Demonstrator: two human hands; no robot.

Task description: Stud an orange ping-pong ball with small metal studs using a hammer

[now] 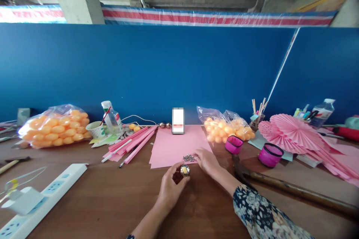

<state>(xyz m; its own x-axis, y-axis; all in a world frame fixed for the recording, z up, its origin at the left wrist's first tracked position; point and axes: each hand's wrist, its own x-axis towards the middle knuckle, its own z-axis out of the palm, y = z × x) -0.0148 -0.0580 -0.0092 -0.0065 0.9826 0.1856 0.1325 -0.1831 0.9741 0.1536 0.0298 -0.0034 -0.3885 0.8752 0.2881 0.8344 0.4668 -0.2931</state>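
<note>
Between the thumb and fingers of my left hand (172,186) is an orange ball studded with silver thumbtacks (184,170); a pale orange patch of its surface shows on the near side. My right hand (206,160) reaches in from the right, its fingertips drawn together at the edge of a small pile of silver thumbtacks (188,158). Whatever the right fingers pinch is too small to make out. The pile lies on the near part of pink paper sheets (176,143). Two shiny studded balls (165,125) sit at the back edge of the paper.
A phone (178,121) stands behind the paper. Bags of orange balls (56,127) lie left and right. Pink paper strips (134,143) are left of the sheets. A hammer (280,183) and magenta bands (270,155) lie right; a power strip (47,198) is front left.
</note>
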